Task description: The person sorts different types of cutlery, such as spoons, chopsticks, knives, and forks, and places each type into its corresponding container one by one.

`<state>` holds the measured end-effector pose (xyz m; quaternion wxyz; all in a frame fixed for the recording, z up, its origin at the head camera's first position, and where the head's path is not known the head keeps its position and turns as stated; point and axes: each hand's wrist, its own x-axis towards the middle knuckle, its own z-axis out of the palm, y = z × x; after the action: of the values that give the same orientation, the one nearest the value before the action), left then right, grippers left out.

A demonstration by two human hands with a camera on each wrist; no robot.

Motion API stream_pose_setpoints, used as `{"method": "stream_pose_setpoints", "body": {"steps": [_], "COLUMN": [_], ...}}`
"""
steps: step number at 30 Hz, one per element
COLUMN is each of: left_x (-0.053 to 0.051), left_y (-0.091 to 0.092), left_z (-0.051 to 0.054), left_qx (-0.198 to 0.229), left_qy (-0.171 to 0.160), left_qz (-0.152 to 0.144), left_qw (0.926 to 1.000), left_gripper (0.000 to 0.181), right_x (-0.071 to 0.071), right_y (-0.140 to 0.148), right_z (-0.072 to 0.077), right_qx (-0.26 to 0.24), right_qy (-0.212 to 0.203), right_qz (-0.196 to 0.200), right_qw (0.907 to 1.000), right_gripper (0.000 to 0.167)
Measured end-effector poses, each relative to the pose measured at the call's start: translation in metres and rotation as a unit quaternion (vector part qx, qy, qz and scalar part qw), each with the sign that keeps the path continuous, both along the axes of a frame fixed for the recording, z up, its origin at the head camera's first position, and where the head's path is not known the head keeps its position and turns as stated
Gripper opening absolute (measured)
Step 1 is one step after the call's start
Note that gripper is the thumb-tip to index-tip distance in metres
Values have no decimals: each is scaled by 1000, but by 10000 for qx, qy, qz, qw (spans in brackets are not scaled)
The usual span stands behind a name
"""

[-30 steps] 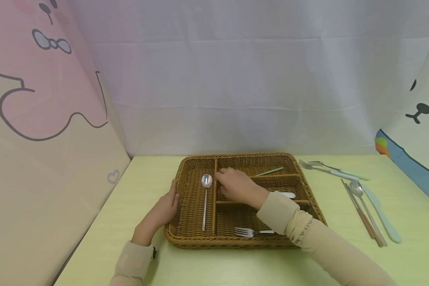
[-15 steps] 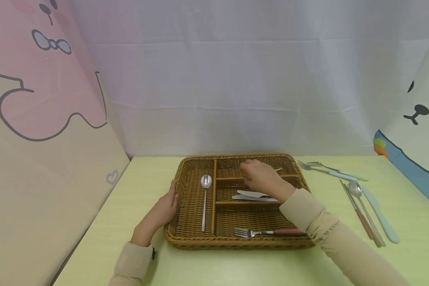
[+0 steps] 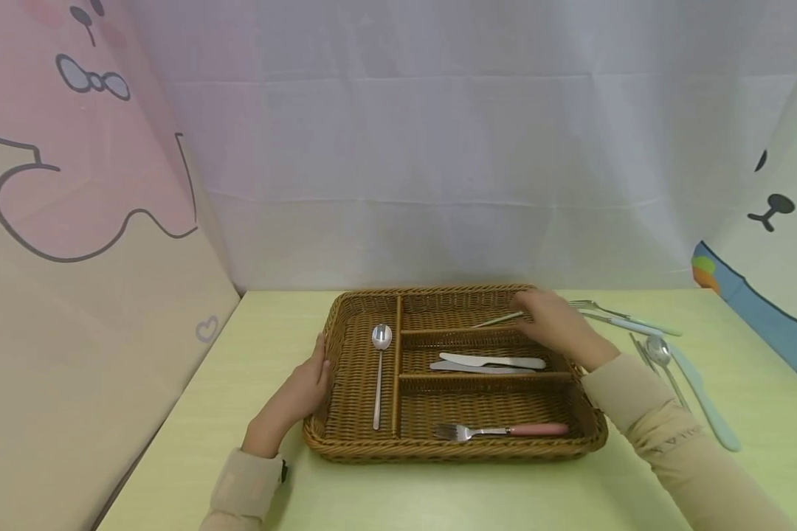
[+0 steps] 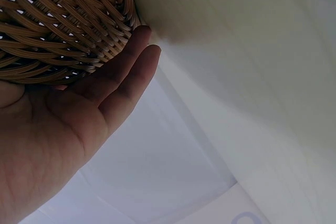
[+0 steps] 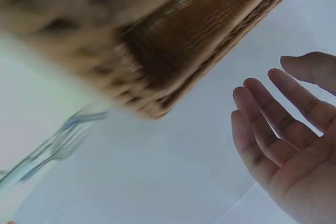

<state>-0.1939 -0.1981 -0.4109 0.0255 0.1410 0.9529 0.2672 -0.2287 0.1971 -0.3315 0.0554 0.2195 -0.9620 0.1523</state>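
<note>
A brown wicker cutlery basket (image 3: 452,450) with divided compartments sits on the table. My left hand (image 3: 305,387) rests against its left side, the fingers extended along the outer wall in the left wrist view. Over the back right corner, my right hand (image 3: 553,324) holds nothing; the right wrist view shows its fingers loosely spread, apart from the basket. In the left compartment lies a silver spoon (image 3: 381,337). A white knife (image 3: 498,361) and a silver knife (image 3: 450,366) lie in the middle one. A pink-handled fork (image 3: 534,429) lies in front, and a thin pale-green stick-like piece (image 3: 498,319) behind.
Right of the basket on the table (image 3: 385,494) lie a spoon (image 3: 657,350), a mint-green knife (image 3: 707,402), brown chopsticks (image 3: 637,350) partly behind the sleeve, and two forks, one with a pale-blue handle (image 3: 637,327). Cloth walls stand behind and at both sides.
My right hand has moved rightward across the basket, from the central divider to the back right corner, uncovering the knives and the fork's pink handle. My left hand has stayed at the left side.
</note>
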Motion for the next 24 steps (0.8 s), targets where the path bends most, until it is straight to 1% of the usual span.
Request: {"method": "stream_pose_setpoints", "body": {"steps": [4,7,11,15,19,24], "left_x": [1,1,1,1,2,3], "left_y": [0,-1,0,0,-1,-1], "left_z": [0,-1,-1,-1,0,2], "left_qx": [10,18,45,68,93,123], "left_qy": [2,0,-47,-90,-125,-214], "left_qz": [8,-2,2,10,-4,38], "left_qw": [10000,10000,10000,9999,9999,9997], "left_gripper": [56,56,57,57,57,57], "right_x": [1,2,5,7,12,16], "right_y": [23,39,60,78,95,115], "right_z": [-6,-11,-18,-24,-28,-37], "right_qx": [-118,-112,-151,-202,-293,-321], "right_qy": [76,59,-71,-111,-263,-576], "right_qz": [-152,-350,-633,-861,-1137,-1602], "right_qw": [9998,9993,9979,9960,9927,9849], "right_gripper": [15,19,24,25,28,32]}}
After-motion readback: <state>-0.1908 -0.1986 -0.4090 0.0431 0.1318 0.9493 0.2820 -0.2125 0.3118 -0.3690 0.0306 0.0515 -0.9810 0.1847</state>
